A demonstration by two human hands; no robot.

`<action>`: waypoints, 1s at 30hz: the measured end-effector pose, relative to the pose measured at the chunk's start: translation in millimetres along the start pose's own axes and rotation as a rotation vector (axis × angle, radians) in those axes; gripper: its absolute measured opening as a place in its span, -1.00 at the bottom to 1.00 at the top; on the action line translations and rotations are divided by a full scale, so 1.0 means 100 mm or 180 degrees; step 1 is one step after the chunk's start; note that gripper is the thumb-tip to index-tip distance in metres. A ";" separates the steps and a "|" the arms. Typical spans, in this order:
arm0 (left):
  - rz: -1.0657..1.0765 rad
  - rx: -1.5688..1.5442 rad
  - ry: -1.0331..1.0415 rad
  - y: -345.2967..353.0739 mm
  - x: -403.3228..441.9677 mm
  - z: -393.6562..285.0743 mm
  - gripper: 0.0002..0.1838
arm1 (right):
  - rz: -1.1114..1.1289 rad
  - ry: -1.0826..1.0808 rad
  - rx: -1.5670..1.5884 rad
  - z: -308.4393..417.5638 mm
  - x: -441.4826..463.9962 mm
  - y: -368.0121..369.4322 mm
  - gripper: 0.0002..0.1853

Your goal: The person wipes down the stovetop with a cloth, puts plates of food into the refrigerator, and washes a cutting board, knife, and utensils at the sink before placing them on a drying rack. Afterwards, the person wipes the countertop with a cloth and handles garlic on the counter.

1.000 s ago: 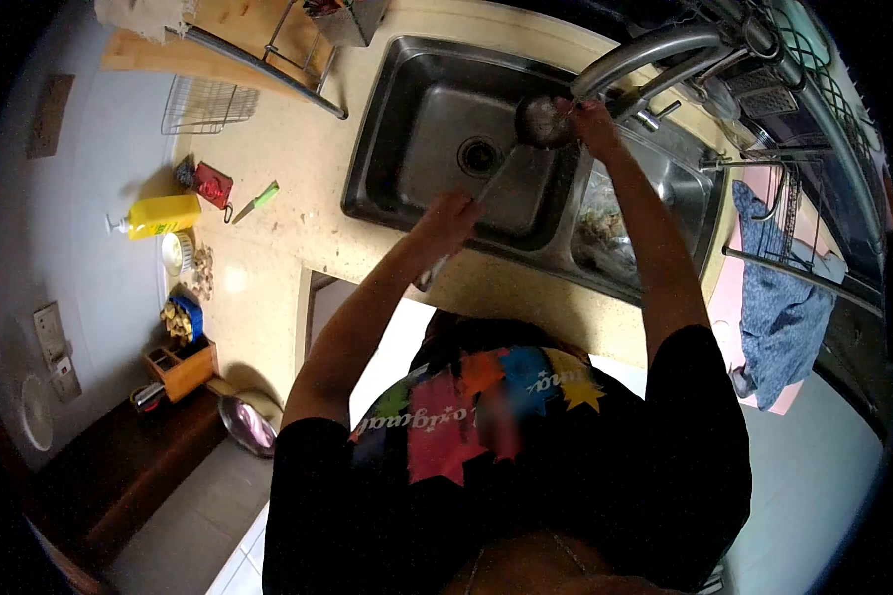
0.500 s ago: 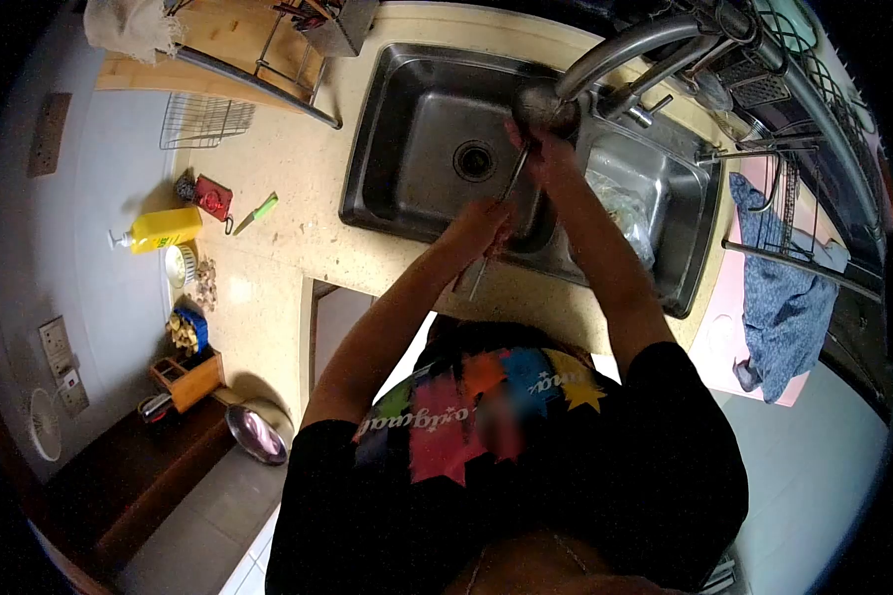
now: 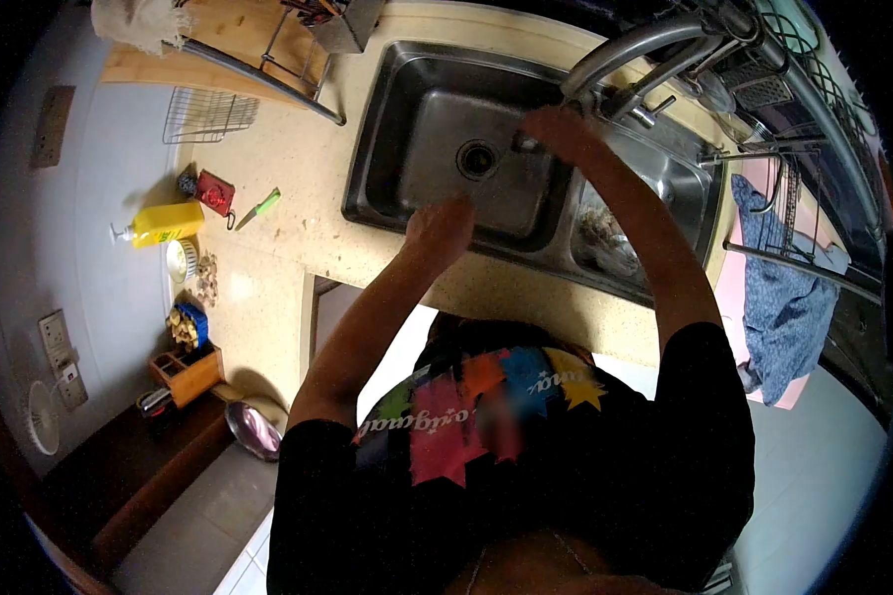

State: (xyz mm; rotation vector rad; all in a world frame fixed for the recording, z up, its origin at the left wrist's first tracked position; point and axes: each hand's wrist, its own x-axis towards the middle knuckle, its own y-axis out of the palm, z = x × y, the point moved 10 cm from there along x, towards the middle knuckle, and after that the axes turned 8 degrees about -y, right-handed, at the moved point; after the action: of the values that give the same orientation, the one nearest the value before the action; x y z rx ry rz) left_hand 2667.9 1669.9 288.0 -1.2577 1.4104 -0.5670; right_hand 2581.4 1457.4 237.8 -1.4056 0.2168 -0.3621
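My left hand (image 3: 442,226) is closed near the front rim of the large left basin (image 3: 417,129). A metal ladle is in its grip, its thin handle running faintly toward the ladle's head (image 3: 527,145). My right hand (image 3: 561,134) curls over that head, below the faucet spout (image 3: 615,55), and covers most of it. The fingertips of both hands are partly hidden and a little blurred. In the smaller right basin (image 3: 687,223) lies a clear plastic bag (image 3: 605,243) with something brownish inside.
On the counter to the left lie a green-handled knife (image 3: 259,209), a red pouch (image 3: 214,193) and a yellow pump bottle (image 3: 167,226). A wire rack (image 3: 208,116) stands behind them. To the right, a blue cloth (image 3: 786,288) hangs over a pink board.
My left hand has moved left and the ladle's handle has swung with it. The ladle's head has dropped away from the spout, with my right hand now over it.
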 end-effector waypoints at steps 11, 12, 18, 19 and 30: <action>0.0282 -0.1801 0.0144 -0.07 -0.08 0.03 -0.82 | 0.0424 0.1001 0.1850 -0.14 -0.15 -0.48 -0.67; 0.1248 -0.2867 -0.0854 0.12 -0.18 0.07 -0.79 | 0.0435 0.1460 0.1995 -0.28 -0.23 -0.40 -0.66; 0.1569 -0.4033 -0.0399 0.51 0.05 -0.40 -0.69 | -0.2794 0.3012 0.4822 -0.28 -0.55 -0.01 -0.59; 0.1584 -0.4024 -0.0399 0.50 0.05 -0.48 -0.69 | -0.2903 0.2975 0.5407 -0.13 -0.48 0.21 -0.63; 0.1880 -0.5305 -0.1022 0.54 0.58 -0.62 -0.71 | -0.2361 0.2723 0.6543 0.36 -0.91 0.74 -0.78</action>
State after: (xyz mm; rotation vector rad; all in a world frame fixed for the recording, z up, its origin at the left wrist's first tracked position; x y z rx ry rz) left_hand 2600.9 1616.6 234.9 -1.8049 1.7854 1.4743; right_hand 2518.5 1533.2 164.9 0.8347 -0.0717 -1.2709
